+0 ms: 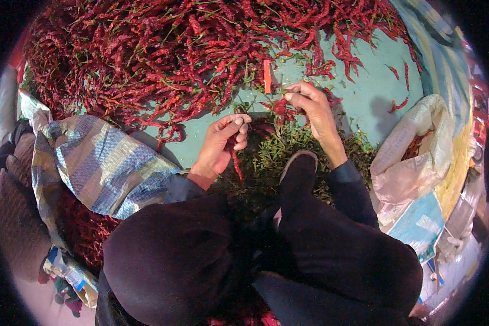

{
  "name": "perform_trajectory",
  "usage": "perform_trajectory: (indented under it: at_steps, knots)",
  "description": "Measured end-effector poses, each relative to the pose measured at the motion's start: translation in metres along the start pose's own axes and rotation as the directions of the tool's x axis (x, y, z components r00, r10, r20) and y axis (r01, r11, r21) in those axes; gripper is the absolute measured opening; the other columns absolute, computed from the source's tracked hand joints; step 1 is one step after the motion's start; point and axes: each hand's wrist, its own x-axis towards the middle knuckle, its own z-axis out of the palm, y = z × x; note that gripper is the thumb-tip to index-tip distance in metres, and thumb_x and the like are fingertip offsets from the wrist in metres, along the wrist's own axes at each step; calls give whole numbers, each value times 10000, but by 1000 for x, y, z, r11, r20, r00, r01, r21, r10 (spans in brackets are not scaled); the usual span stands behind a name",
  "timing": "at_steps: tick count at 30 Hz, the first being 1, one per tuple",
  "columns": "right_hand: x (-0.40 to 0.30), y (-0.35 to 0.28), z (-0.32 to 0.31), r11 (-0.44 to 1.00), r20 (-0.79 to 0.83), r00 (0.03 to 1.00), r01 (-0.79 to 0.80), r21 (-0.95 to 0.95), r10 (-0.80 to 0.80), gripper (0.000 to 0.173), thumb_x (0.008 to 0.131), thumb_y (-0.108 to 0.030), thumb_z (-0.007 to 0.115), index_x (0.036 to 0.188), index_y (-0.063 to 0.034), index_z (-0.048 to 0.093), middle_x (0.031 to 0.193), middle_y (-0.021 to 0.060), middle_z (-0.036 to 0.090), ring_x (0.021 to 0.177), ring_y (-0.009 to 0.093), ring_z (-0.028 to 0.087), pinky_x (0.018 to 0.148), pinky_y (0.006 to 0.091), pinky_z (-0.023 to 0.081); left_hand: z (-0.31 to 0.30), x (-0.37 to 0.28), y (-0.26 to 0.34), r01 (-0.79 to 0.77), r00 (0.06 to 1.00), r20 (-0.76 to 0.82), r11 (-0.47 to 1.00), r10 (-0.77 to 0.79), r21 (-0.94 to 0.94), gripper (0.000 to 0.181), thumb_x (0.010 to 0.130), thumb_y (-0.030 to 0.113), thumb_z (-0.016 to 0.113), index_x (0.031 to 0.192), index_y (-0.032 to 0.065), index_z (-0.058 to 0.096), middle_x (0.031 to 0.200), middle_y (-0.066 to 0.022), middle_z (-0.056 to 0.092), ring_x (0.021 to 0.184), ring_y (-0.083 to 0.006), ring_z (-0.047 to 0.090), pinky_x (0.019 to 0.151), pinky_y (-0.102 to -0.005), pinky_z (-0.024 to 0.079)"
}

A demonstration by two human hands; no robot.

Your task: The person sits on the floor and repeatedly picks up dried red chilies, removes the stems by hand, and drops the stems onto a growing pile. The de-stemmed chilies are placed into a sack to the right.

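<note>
My left hand (224, 140) is closed around dried red chili peppers; one chili (237, 165) hangs below the palm. Its thumb and forefinger meet at the tips. My right hand (311, 108) pinches a small green chili stem (285, 92) between thumb and forefinger, to the right of the left hand. Blurred red chilies (280, 107) show just below those fingertips. In front of both hands spreads a large heap of dried red chilies (146, 53) on a pale green surface (195, 142). Plucked green stems (277, 153) form a pile beneath my hands.
A striped woven sack (106, 163) with red chilies (85, 232) inside stands at my left. On the right is a whitish sack (407, 179) with its mouth open and some chilies inside. An orange-red strip (267, 76) lies by the heap. My shoe (299, 171) rests among the stems.
</note>
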Motion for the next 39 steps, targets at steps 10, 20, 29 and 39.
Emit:
perform_trajectory:
  at_steps: [10, 20, 29, 39]
  knots:
    - [-19, -7, 25, 968, 199, 979, -1, 250, -50, 154, 789, -131, 584, 900, -29, 552, 817, 14, 562, 740, 74, 521, 675, 221, 405, 13, -3, 5, -47, 998, 33, 994, 44, 98, 193, 876, 188, 535, 941, 8, 562, 614, 32, 391, 512, -53, 331, 439, -206, 272]
    - [-21, -7, 48, 957, 244, 944, 259, -128, -223, 220, 796, -220, 622, 916, -41, 578, 790, 39, 553, 709, 136, 534, 639, 277, 425, 13, -5, 2, -51, 997, 58, 991, 45, 120, 94, 859, 123, 546, 927, 63, 520, 667, 35, 468, 516, -41, 354, 458, -198, 291]
    - [-20, -7, 43, 934, 337, 939, 179, -308, -69, 256, 876, -275, 510, 793, -33, 531, 636, 55, 487, 579, 132, 494, 540, 271, 389, 21, -10, 8, -113, 994, 50, 885, 102, 451, 92, 854, 130, 541, 896, 49, 549, 662, 39, 473, 537, -35, 383, 468, -193, 305]
    - [-10, 9, 35, 427, 570, 813, -558, 711, 113, 284, 860, -177, 492, 600, -83, 425, 446, -60, 292, 376, 55, 233, 408, 225, 215, 24, -9, 4, -624, 748, 663, 335, -6, 706, 122, 834, 152, 569, 838, 31, 574, 744, -29, 559, 718, -111, 529, 663, -270, 438]
